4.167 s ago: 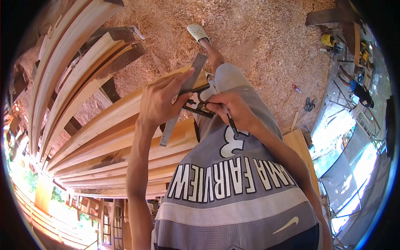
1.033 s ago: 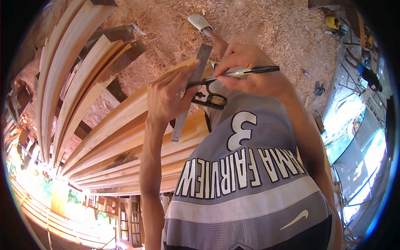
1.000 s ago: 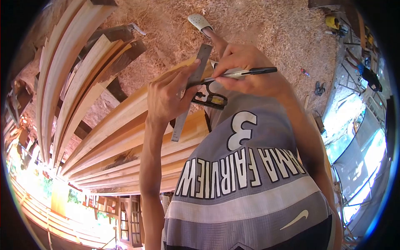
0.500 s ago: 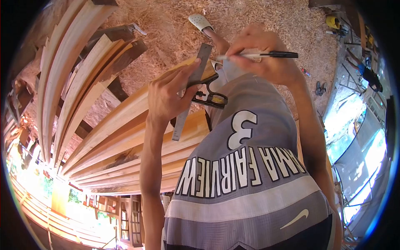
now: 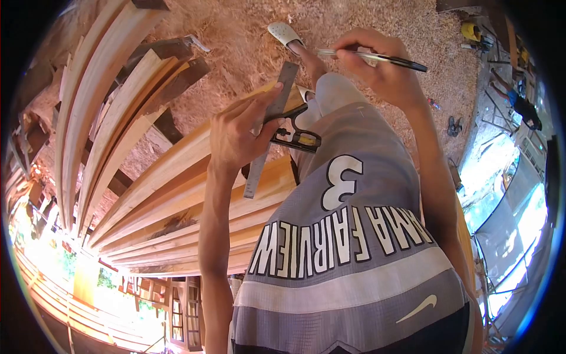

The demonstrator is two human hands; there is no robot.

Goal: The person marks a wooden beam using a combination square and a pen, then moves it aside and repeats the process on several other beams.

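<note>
A combination square (image 5: 253, 180) lies across the end of a wooden board (image 5: 183, 154), its steel blade slanting and its black head toward my body. My left hand (image 5: 237, 133) is closed on it, thumb by the head and fingers over the blade and board. In the air to the right, my right hand (image 5: 383, 68) pinches a pen (image 5: 407, 62) with a clear barrel and a black end. The pen's thin tip points left, above the wood-shaving floor and apart from the board.
Several long boards (image 5: 94, 76) fan out on the left, with more stacked below the held one. Shavings cover the ground (image 5: 236, 35). My foot wears a pale clog (image 5: 283, 34). Sandals (image 5: 454, 126) and a yellow object (image 5: 471, 31) lie at right; another person (image 5: 522, 106) is farther off.
My right hand has lifted up and away from the square, carrying the pen, which is now tilted more. The left hand and square stay almost in place.
</note>
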